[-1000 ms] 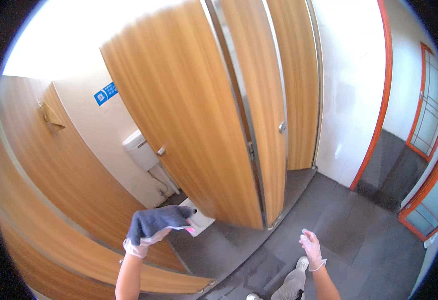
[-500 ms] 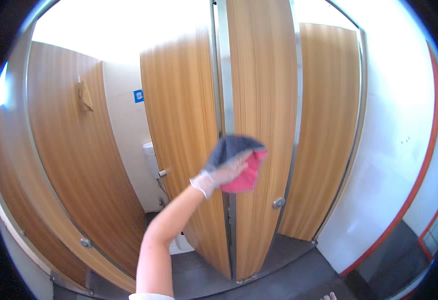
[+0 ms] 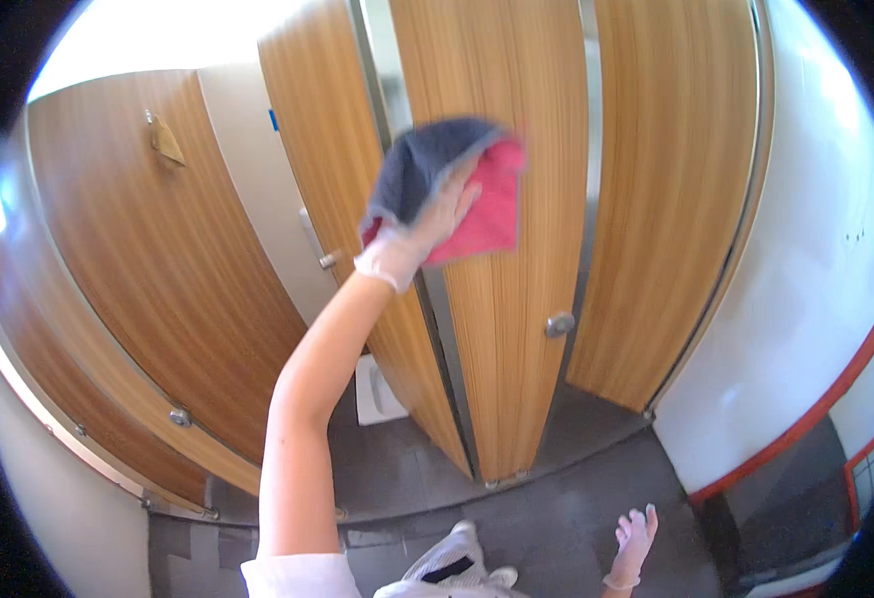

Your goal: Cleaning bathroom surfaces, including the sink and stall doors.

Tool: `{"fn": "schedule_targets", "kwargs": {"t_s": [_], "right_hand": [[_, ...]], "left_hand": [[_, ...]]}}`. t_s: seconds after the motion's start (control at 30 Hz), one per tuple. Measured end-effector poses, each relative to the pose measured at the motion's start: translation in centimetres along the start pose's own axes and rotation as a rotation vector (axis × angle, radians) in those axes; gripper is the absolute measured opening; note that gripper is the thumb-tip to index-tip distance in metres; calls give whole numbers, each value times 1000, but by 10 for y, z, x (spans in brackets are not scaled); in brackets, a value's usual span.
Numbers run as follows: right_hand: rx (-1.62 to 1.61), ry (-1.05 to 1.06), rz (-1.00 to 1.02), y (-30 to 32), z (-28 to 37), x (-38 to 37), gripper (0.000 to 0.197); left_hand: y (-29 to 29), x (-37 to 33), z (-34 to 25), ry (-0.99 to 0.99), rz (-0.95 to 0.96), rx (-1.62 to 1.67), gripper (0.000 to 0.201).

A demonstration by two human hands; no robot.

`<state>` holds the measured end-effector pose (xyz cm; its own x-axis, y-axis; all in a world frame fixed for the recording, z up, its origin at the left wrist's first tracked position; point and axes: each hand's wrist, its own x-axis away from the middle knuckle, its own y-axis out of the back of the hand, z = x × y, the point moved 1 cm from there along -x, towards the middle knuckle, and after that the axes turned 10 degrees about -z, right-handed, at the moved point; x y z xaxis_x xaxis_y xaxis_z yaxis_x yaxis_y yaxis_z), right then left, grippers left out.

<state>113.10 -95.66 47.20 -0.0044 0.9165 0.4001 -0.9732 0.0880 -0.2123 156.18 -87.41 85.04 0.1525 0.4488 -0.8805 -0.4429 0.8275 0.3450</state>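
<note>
Left hand (image 3: 419,231), in a thin pale glove, was raised high at arm's length; its fingers (image 3: 454,199) lay spread flat over a soft folded cloth, dark blue on one side and pink on the other (image 3: 462,179), pressing it against the wood-grain stall panel (image 3: 497,299); the cloth sat on the upper part of that panel, just right of the grey metal edge post (image 3: 437,309); a round metal door knob (image 3: 559,324) was well below it; right hand (image 3: 633,538), also gloved, hung low over the dark grey tiled floor (image 3: 556,518), fingers loose and apart, holding nothing; an open wooden stall door (image 3: 158,279) stood to the left, a white wall (image 3: 806,299) to the right.
</note>
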Motion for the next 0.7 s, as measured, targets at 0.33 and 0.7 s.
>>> {"fn": "schedule_targets", "kwargs": {"t_s": [0.33,0.7], "right_hand": [[-2,28,-302,91,23,-1,43],[-82,51,-228,49,50,-64,47]], "left_hand": [[-16,202,-106,435,568,690,21],[-106,18,-57,292,112,550,46]]}}
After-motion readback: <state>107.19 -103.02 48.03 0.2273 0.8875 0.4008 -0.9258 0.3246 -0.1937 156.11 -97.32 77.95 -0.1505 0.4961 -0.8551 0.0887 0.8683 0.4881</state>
